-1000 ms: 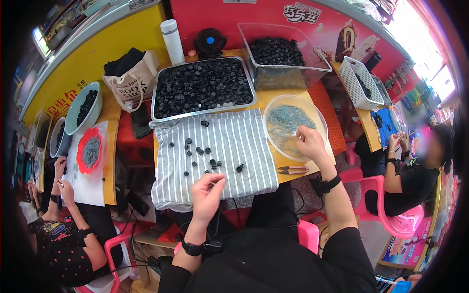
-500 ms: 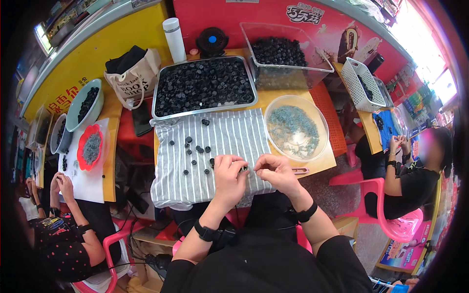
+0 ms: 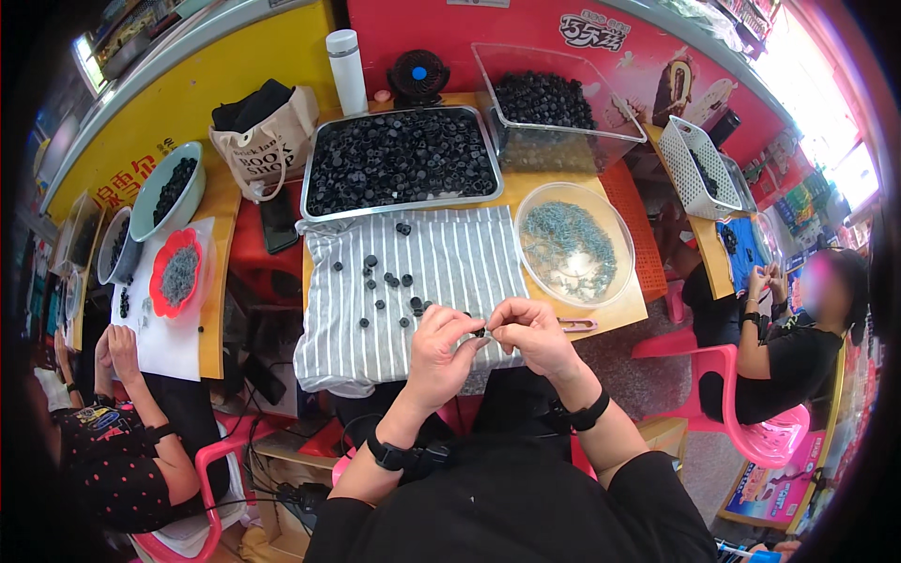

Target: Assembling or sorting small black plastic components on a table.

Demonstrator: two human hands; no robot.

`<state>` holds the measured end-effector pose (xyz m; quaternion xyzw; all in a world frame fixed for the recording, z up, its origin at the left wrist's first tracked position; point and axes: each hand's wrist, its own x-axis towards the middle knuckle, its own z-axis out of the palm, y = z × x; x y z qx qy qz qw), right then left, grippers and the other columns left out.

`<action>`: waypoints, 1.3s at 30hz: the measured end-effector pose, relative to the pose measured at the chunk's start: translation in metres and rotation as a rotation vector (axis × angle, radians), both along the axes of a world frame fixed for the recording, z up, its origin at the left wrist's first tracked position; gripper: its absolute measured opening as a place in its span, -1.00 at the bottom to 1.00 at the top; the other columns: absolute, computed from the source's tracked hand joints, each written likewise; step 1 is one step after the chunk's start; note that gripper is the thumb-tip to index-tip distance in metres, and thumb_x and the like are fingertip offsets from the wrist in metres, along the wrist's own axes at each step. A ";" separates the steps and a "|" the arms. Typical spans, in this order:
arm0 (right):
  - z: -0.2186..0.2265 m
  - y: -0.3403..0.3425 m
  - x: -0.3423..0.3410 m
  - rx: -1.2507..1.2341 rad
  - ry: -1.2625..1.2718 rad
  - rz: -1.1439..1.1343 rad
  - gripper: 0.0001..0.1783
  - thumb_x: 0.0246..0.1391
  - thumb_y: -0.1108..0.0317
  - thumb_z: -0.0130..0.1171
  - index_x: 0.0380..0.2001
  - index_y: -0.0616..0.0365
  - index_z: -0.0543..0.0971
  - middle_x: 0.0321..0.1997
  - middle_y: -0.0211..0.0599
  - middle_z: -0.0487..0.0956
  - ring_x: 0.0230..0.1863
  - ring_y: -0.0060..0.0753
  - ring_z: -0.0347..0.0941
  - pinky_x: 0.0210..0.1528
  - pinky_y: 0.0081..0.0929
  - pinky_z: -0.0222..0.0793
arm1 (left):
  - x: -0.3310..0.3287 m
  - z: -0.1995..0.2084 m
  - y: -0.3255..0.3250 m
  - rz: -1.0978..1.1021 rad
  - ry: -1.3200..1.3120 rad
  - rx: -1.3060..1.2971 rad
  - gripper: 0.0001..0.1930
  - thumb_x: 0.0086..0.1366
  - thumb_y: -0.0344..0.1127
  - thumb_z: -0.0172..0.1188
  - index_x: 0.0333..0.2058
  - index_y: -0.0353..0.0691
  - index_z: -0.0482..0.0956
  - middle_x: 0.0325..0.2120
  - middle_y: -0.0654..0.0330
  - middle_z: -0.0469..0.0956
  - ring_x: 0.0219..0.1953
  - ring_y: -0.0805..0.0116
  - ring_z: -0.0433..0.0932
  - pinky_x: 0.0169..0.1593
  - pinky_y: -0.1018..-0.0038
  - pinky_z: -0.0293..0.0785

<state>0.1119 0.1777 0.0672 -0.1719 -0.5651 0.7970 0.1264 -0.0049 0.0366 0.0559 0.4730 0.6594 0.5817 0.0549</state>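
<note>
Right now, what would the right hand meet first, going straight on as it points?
The right hand would probably meet the small black part at the fingertips of the left hand; whether they touch is unclear.

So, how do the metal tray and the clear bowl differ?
The tray is rectangular; the bowl is round. The tray is heaped with black parts; the bowl holds a thinner spread of blue-grey bits. The tray lies beyond the striped cloth; the bowl is right of the cloth. Both are open on top.
</note>
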 end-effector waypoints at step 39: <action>-0.034 -0.025 0.009 -0.824 0.353 -0.133 -0.85 0.22 0.50 0.13 -0.15 0.12 0.55 -0.24 -0.18 0.58 -0.28 -0.44 0.48 -0.15 -0.45 0.39 | -0.005 -0.012 0.005 0.220 0.386 -0.290 -0.74 0.02 -0.54 0.27 -0.24 -0.31 0.62 -0.15 0.00 0.51 -0.08 -0.04 0.41 0.00 0.21 0.37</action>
